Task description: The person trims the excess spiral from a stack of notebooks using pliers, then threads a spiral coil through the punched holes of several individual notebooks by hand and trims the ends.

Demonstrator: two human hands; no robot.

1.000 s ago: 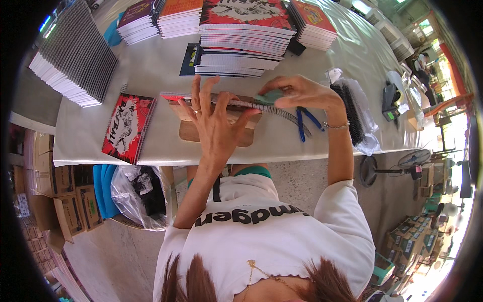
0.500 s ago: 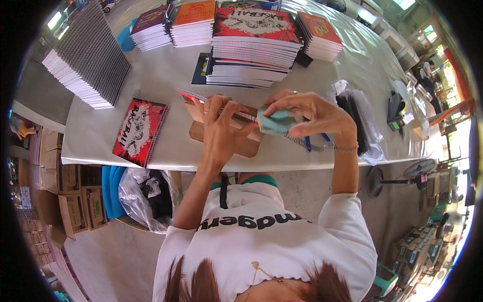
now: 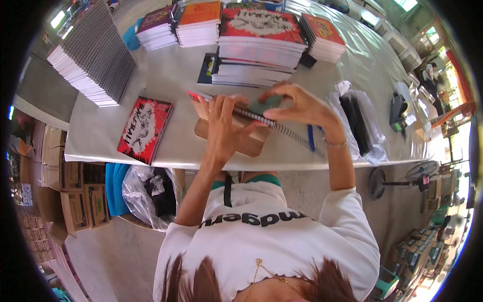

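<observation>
My left hand (image 3: 224, 121) is closed over a notebook (image 3: 193, 95) with a red cover edge, pressing it against a brown wooden stand (image 3: 250, 146). The notebook tilts, its punched spine edge facing up toward me. From the spine's right end trails a dark spiral coil (image 3: 294, 137), apparently partly threaded through the holes. My right hand (image 3: 307, 108) curls round a teal pad (image 3: 265, 104), just above and behind the spine; its fingers are slightly blurred. A blue-handled tool (image 3: 311, 138) lies beside the coil. To the left rests a finished-looking red spiral notebook (image 3: 146, 129).
A tall stack of spiral notebooks (image 3: 95, 60) stands at the left. Further stacks, including a red-covered one (image 3: 261, 22), line the back. At right are a plastic bag of black coils (image 3: 359, 121) and a dark device (image 3: 397, 113). The table's front edge (image 3: 292, 165) is near.
My right hand has shifted slightly up and back with the teal pad, exposing the spine and more of the coil. My left hand keeps its hold. The whole view has shifted a little.
</observation>
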